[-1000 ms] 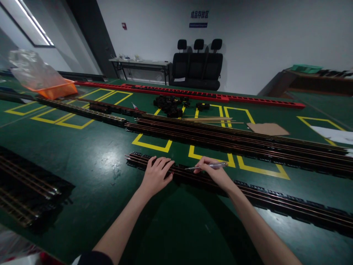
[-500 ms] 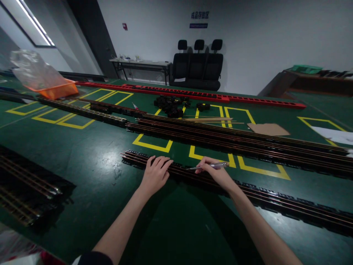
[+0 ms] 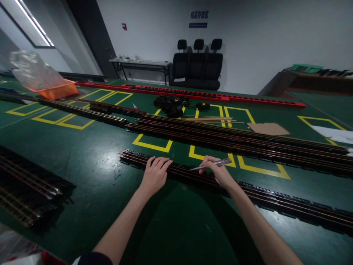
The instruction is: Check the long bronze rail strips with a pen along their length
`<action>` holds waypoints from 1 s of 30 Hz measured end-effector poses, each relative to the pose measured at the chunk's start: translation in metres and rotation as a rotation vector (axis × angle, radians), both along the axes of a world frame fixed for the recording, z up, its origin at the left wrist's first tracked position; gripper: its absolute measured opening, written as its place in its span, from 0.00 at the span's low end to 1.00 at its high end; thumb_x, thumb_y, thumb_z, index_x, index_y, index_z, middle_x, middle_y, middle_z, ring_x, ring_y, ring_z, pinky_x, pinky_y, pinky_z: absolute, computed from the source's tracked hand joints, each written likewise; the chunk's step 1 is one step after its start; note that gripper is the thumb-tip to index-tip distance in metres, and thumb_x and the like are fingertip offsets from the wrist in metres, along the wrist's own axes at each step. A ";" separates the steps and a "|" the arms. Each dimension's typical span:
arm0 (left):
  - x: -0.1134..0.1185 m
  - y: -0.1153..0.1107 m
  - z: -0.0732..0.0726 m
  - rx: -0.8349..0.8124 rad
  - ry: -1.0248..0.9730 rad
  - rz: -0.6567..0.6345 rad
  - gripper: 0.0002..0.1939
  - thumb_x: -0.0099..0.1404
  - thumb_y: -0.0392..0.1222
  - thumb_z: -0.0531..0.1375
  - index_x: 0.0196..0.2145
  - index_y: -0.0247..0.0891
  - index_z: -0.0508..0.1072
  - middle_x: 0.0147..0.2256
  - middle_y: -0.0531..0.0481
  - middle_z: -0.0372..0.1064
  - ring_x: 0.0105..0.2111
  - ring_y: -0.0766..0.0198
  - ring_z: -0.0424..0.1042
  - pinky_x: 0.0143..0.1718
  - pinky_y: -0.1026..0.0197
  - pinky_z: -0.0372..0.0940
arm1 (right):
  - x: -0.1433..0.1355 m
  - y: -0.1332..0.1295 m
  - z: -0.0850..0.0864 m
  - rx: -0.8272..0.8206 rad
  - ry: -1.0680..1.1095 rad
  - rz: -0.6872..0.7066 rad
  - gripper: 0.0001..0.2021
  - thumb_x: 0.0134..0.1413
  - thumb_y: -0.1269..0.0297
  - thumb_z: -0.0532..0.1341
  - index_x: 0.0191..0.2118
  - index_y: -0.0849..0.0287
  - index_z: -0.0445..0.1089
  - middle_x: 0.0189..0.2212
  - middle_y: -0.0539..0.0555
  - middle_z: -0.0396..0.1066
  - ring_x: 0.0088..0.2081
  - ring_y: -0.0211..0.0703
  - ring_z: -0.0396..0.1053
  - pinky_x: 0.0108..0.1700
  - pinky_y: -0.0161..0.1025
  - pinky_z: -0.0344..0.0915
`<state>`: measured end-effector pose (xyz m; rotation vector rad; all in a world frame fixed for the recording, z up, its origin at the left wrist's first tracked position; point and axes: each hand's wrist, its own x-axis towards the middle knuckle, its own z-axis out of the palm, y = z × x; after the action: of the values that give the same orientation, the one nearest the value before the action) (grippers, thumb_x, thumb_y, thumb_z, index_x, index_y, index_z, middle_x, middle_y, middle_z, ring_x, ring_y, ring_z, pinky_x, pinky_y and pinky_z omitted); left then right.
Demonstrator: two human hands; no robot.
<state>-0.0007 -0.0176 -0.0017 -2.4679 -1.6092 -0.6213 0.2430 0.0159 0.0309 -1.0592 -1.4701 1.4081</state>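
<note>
While the left hand (image 3: 154, 176) lies palm down across the black slatted strip (image 3: 184, 173), the right hand (image 3: 217, 173) holds a slender metal tool (image 3: 223, 162) in a narrow pinch, its tip at the strip just beside the left hand. Whether the left hand grips the strip or only presses on it cannot be determined. The strip lies on the worktop (image 3: 93, 180), beneath the left hand and extending past both hands; longer strips (image 3: 237, 139) lie beyond them. Caution: a shallow tool angle could let the tip skid along the strip towards the left fingers. Insufficient hold-down could let the strip slide on the smooth surface, and sideways prying could mark or bend a rod.
</note>
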 end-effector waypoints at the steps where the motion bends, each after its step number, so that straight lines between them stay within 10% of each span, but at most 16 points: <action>1: 0.000 0.000 0.000 0.002 -0.001 0.000 0.21 0.61 0.28 0.49 0.49 0.38 0.69 0.48 0.46 0.71 0.50 0.56 0.66 0.56 0.47 0.51 | 0.000 0.001 -0.001 0.001 0.007 -0.004 0.09 0.48 0.65 0.56 0.21 0.58 0.67 0.19 0.49 0.70 0.26 0.39 0.68 0.37 0.39 0.62; 30: 0.010 -0.001 0.003 0.033 -0.014 -0.007 0.18 0.60 0.43 0.56 0.47 0.36 0.70 0.46 0.43 0.71 0.48 0.52 0.67 0.52 0.46 0.57 | -0.004 -0.006 0.010 -0.007 -0.009 -0.005 0.09 0.48 0.63 0.58 0.21 0.58 0.66 0.20 0.49 0.70 0.27 0.40 0.69 0.36 0.40 0.66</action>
<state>0.0090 -0.0185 0.0015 -2.4518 -1.5833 -0.6614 0.2386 0.0103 0.0404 -1.0742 -1.4693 1.4079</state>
